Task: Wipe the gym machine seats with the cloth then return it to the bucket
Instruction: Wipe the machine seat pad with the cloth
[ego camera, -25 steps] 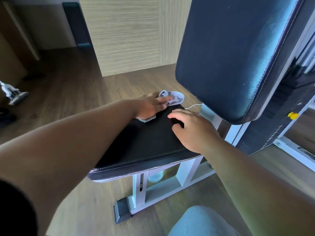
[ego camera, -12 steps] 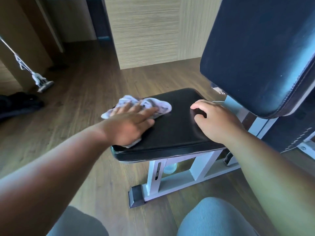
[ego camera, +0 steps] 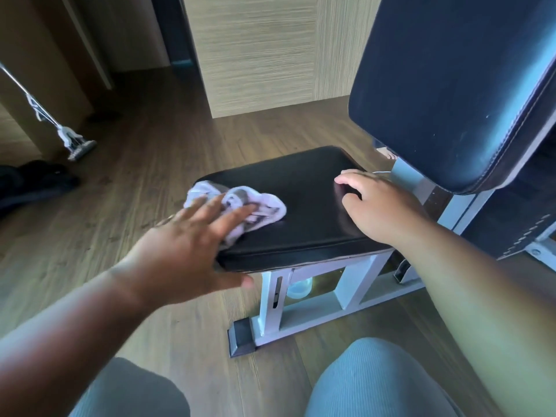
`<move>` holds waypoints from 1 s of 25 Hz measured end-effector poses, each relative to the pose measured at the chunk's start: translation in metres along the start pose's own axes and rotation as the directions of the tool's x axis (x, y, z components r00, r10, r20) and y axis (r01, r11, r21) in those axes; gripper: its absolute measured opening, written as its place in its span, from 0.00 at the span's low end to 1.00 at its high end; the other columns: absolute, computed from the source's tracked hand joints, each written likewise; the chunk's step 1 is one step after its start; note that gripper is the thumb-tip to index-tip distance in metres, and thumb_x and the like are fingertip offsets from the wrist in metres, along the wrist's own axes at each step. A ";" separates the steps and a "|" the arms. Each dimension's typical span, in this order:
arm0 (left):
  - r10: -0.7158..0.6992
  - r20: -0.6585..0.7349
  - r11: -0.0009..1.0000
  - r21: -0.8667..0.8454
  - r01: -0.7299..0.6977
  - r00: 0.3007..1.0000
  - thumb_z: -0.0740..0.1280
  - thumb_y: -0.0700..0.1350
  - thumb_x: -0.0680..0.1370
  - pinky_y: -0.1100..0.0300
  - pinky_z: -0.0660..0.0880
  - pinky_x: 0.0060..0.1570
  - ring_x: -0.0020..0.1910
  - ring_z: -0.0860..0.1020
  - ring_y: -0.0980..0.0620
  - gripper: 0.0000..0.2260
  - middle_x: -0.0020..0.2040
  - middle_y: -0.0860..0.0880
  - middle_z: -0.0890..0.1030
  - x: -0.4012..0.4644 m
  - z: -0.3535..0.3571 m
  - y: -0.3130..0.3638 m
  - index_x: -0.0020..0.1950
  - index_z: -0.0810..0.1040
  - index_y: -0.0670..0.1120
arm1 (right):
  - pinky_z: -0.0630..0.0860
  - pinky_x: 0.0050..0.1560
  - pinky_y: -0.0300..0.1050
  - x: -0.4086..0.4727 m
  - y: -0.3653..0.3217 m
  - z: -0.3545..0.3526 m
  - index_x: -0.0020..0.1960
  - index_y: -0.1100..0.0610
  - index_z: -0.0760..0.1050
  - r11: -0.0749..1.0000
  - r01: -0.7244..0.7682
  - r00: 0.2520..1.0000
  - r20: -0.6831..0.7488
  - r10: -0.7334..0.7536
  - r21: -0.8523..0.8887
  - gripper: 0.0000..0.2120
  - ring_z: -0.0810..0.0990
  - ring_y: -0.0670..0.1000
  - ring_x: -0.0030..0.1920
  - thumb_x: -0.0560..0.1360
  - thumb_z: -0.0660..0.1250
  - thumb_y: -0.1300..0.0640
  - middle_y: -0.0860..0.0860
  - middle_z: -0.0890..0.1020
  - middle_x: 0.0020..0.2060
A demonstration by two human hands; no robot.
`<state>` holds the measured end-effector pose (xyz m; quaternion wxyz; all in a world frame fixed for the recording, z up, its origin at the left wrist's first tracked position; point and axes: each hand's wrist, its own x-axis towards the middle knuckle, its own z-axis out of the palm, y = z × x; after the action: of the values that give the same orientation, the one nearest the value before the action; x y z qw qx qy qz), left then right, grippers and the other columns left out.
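Observation:
A black padded seat (ego camera: 304, 206) on a white metal frame (ego camera: 304, 308) stands in front of me. A crumpled white and grey cloth (ego camera: 264, 206) lies on the seat's left part. My left hand (ego camera: 192, 245) presses on the cloth with straight, spread fingers, at the seat's near left corner. My right hand (ego camera: 379, 206) rests on the seat's right side with its fingers bent down onto the padding and nothing in it. The black backrest (ego camera: 445, 85) rises at the upper right. No bucket is in view.
Wooden floor (ego camera: 144, 182) surrounds the machine. A mop head (ego camera: 75, 142) on its pole leans at the far left, next to a dark bundle (ego camera: 33, 182). A wood-panelled wall (ego camera: 255, 52) stands behind the seat. My knees (ego camera: 376, 383) are at the bottom.
My left hand has dragged the cloth from the seat's far end to its near left corner. My right hand has stayed on the seat's right side.

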<state>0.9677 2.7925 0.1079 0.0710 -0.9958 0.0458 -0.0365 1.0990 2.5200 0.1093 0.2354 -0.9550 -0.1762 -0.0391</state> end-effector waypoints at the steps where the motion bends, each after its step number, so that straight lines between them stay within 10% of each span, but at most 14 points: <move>1: -0.055 -0.001 0.997 -0.057 0.054 0.999 0.55 0.84 0.60 0.47 0.58 0.75 0.80 0.52 0.46 0.52 0.81 0.50 0.54 -0.001 0.000 -0.009 0.79 0.43 0.65 | 0.67 0.54 0.46 0.000 0.000 -0.001 0.65 0.44 0.72 1.000 -0.006 1.000 -0.012 0.006 0.000 0.17 0.71 0.48 0.64 0.79 0.54 0.55 0.36 0.71 0.68; 6: -0.030 -0.126 0.994 -0.108 0.016 0.992 0.51 0.85 0.61 0.41 0.60 0.74 0.74 0.64 0.34 0.52 0.75 0.39 0.68 0.013 0.005 0.025 0.78 0.62 0.56 | 0.72 0.54 0.49 0.002 -0.001 0.006 0.60 0.47 0.73 1.000 -0.006 0.998 -0.059 0.005 -0.008 0.14 0.73 0.51 0.59 0.77 0.55 0.55 0.40 0.75 0.64; 10: -0.002 0.024 0.999 -0.053 0.004 1.000 0.45 0.84 0.63 0.37 0.52 0.76 0.78 0.52 0.31 0.55 0.80 0.36 0.54 0.046 -0.009 0.116 0.81 0.47 0.50 | 0.70 0.55 0.45 0.007 0.004 0.002 0.59 0.41 0.76 0.982 -0.082 0.995 -0.044 0.091 0.168 0.17 0.76 0.49 0.60 0.77 0.55 0.55 0.38 0.78 0.61; 15: 0.173 -0.023 0.755 -0.639 -0.147 0.985 0.60 0.72 0.74 0.51 0.54 0.77 0.79 0.56 0.47 0.38 0.79 0.48 0.61 0.074 -0.045 0.126 0.80 0.56 0.57 | 0.71 0.59 0.39 0.008 0.013 -0.008 0.53 0.49 0.81 0.677 -0.083 0.965 -0.110 0.237 0.731 0.16 0.78 0.48 0.61 0.77 0.58 0.63 0.43 0.82 0.53; 18: -0.046 -0.200 0.824 -0.562 -0.077 0.979 0.60 0.68 0.76 0.52 0.64 0.72 0.73 0.67 0.53 0.29 0.74 0.55 0.69 0.060 -0.032 0.056 0.75 0.64 0.60 | 0.64 0.61 0.38 -0.007 -0.001 -0.010 0.66 0.46 0.74 0.927 0.123 0.954 -0.300 -0.012 0.354 0.19 0.70 0.41 0.63 0.77 0.59 0.55 0.42 0.73 0.66; 22: -0.236 0.008 0.895 -0.388 0.221 0.972 0.55 0.64 0.79 0.53 0.52 0.76 0.78 0.57 0.52 0.28 0.80 0.53 0.61 0.048 -0.004 0.014 0.78 0.64 0.55 | 0.51 0.75 0.60 -0.018 -0.052 0.020 0.76 0.35 0.53 0.945 0.210 0.973 0.145 -0.178 -0.252 0.28 0.51 0.58 0.79 0.77 0.46 0.31 0.46 0.52 0.80; 25: -0.234 -0.062 0.880 -0.437 0.184 0.970 0.58 0.62 0.79 0.55 0.51 0.75 0.78 0.57 0.51 0.27 0.79 0.54 0.61 0.049 -0.001 0.018 0.77 0.65 0.55 | 0.51 0.74 0.59 -0.005 -0.032 0.014 0.76 0.32 0.50 0.902 0.316 0.943 0.206 -0.263 -0.293 0.25 0.52 0.54 0.78 0.79 0.42 0.33 0.39 0.49 0.80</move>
<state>1.0150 2.7698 0.1100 -0.1566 -0.9823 -0.0513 -0.0891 1.0830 2.5512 0.1095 0.0529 -0.9435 -0.3261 -0.0245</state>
